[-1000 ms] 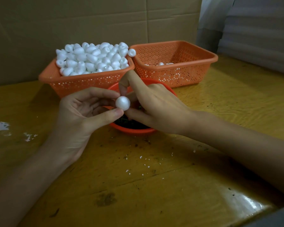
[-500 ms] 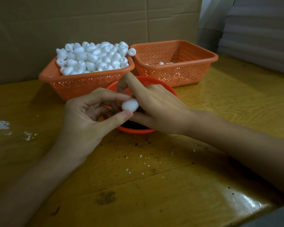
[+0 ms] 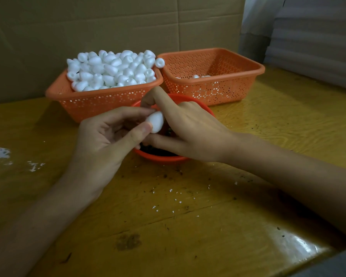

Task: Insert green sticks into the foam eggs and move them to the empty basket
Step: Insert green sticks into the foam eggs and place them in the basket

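Foam egg [image 3: 155,121] pinched by left hand [image 3: 102,140], right hand [image 3: 192,134] touching it, grip unclear

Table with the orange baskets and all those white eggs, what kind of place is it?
Probably a small craft-assembly workbench: a wooden table strewn with foam crumbs, an orange basket heaped with foam eggs, and plain cardboard as a backdrop.
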